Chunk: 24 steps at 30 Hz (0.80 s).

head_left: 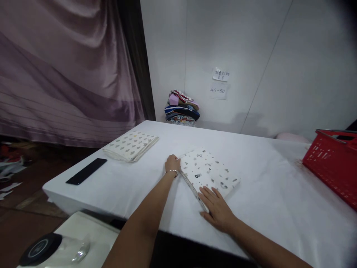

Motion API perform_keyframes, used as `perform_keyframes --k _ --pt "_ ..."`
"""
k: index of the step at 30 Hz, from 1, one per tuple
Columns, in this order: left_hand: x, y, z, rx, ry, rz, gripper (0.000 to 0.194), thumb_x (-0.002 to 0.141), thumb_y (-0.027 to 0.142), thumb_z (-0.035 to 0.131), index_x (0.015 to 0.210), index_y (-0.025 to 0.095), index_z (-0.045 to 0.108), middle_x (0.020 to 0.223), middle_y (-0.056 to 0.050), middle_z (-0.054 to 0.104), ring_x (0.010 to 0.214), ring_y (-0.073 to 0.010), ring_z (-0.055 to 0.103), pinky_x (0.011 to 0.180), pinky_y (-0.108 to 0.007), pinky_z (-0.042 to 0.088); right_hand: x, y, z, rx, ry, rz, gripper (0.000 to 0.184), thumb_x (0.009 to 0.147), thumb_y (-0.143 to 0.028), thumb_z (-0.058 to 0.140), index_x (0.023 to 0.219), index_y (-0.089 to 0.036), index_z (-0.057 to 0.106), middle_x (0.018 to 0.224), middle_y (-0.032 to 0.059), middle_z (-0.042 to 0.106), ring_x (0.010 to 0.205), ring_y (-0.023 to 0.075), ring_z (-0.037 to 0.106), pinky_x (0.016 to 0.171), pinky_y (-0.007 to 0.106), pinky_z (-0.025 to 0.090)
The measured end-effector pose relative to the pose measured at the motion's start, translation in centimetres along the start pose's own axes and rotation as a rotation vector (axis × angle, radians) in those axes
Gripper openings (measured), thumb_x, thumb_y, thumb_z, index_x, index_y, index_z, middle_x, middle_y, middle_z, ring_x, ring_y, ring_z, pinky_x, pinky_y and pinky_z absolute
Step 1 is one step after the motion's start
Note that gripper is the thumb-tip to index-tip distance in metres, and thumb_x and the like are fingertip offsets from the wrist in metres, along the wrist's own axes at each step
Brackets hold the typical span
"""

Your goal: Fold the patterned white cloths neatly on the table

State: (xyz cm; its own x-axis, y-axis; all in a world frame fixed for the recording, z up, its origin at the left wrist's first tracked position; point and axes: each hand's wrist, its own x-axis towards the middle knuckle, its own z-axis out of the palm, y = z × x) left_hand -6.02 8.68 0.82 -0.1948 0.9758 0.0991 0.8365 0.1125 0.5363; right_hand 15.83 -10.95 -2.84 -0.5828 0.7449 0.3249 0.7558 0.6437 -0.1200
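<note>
A folded white cloth (206, 169) with small grey prints lies flat on the white-covered table (267, 193). At its left corner, my left hand (172, 163) has its fingers curled round the edge, a bracelet on the wrist. My right hand (216, 210) rests on the near corner of the same cloth, fingers stretched out and lying flat, with the thumb low by the edge. Farther left sits another folded cloth (132, 146), cream with rows of grey-green shapes, apart from both hands.
A black flat slab (87, 171) lies near the table's left edge. At the right stands a red plastic basket (333, 163). Folded fabrics (182, 108) are stacked by the wall. A clear container with a black lid (41, 248) is at the lower left, below the table.
</note>
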Motion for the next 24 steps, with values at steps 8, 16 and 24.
perform_keyframes --k 8,16,24 --pt "0.5 -0.5 -0.4 0.014 -0.044 -0.093 0.015 0.084 0.034 0.050 0.083 0.021 0.056 0.097 -0.005 0.066 0.093 -0.0180 0.061 0.076 -0.028 0.044 0.0 0.0 -0.2 -0.002 -0.011 0.000 0.065 0.091 -0.037 0.045 0.147 -0.023 0.016 0.148 0.0087 0.029 0.136 0.0262 0.024 0.109 0.052 0.023" --pt "0.0 0.5 -0.6 0.092 -0.029 0.044 0.027 0.083 0.020 0.045 0.106 0.022 0.059 0.119 -0.007 0.060 0.111 -0.0217 0.054 0.090 -0.034 0.041 0.0 0.0 0.1 -0.024 -0.006 -0.008 0.064 0.091 -0.039 0.044 0.147 -0.022 0.017 0.148 0.0082 0.027 0.136 0.0257 0.023 0.109 0.052 0.023" --pt "-0.8 2.6 0.5 0.179 -0.020 0.414 0.042 0.088 0.018 0.033 0.127 0.023 0.049 0.141 -0.004 0.044 0.133 -0.0183 0.030 0.112 -0.038 0.018 -0.1 0.2 0.3 -0.026 0.017 -0.015 0.064 0.092 -0.042 0.043 0.147 -0.023 0.016 0.148 0.0075 0.029 0.136 0.0249 0.023 0.109 0.052 0.025"
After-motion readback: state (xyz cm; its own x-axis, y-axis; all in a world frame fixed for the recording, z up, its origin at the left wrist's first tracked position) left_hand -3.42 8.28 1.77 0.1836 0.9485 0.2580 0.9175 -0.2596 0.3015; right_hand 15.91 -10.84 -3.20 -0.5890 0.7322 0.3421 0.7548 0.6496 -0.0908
